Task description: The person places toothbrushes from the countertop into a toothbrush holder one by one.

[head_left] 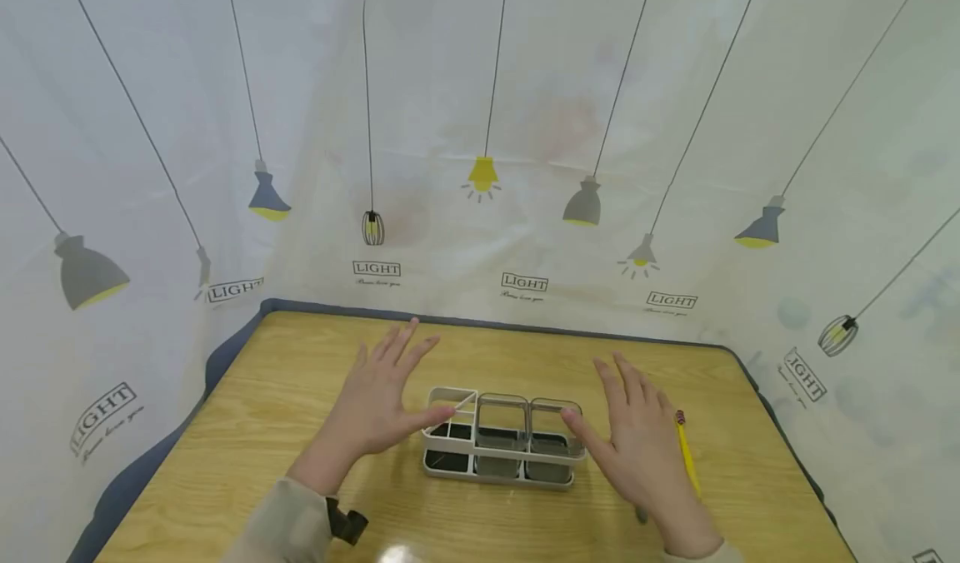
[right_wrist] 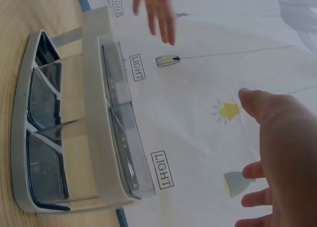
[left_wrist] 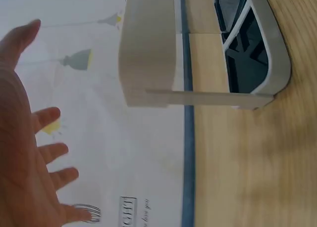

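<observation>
A white-framed caddy (head_left: pixel 453 445) stands upright on the table, its left part split by a diagonal divider. Two clear cups (head_left: pixel 498 468) (head_left: pixel 550 471) sit side by side in its middle and right slots. My left hand (head_left: pixel 378 401) is held up at the caddy's left, fingers spread, holding nothing. On the opposite side, my right hand (head_left: pixel 637 446) is raised with fingers apart, its thumb overlapping the right cup in the head view. Both wrist views show the caddy's frame (left_wrist: pixel 148 49) (right_wrist: pixel 96 113) apart from the nearby palm.
A slim yellow stick (head_left: pixel 687 459) with a dark patterned tip lies right of my right hand, partly hidden by it. A small dark object (head_left: pixel 641 515) peeks out below that hand. The wooden table (head_left: pixel 300 380) meets a white lamp-printed curtain (head_left: pixel 450 88) behind and at both sides.
</observation>
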`<state>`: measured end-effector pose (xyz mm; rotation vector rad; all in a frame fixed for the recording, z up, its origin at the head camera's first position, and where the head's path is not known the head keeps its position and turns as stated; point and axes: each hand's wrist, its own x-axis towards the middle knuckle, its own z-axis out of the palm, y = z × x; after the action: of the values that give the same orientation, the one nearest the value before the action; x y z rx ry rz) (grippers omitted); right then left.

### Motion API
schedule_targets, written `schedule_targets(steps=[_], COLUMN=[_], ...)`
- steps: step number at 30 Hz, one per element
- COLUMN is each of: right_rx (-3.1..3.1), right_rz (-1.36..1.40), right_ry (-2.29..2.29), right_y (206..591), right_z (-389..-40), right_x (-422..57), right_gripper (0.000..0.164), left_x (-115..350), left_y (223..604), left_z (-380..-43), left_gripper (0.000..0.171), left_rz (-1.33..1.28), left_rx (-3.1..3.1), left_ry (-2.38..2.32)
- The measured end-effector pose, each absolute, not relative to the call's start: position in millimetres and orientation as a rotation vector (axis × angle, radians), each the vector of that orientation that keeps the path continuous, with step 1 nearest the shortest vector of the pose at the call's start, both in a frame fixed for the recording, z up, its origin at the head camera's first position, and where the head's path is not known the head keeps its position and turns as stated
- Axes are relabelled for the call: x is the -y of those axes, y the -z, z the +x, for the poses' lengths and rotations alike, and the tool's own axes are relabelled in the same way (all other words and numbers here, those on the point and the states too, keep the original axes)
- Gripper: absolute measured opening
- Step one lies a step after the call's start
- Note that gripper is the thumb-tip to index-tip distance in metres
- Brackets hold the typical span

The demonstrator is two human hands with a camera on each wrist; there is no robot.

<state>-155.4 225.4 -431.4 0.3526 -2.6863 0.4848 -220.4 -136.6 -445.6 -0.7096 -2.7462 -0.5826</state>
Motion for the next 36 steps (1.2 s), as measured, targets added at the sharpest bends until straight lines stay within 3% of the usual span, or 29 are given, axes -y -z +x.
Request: schedule_targets(steps=[9, 20, 36], right_rx=[2.715, 2.856, 2.946], right_rz=[0.17, -0.047, -0.189], right_ry=[-0.818, -0.981, -1.045], right_y=[431, 445, 488], right_z=[-159, -166, -186], right_x=[-252, -291, -313], right_gripper=[0.081, 0.077, 0.059], left_x=[151, 153, 151], left_y=[477, 508, 513], left_z=[-232, -240, -244], left_gripper=[0.106, 0.112, 0.087], left_rz=[-0.824, -0.886, -0.96], left_rx=[2.765, 2.739, 2.724], left_ry=[1.324, 1.589, 1.684])
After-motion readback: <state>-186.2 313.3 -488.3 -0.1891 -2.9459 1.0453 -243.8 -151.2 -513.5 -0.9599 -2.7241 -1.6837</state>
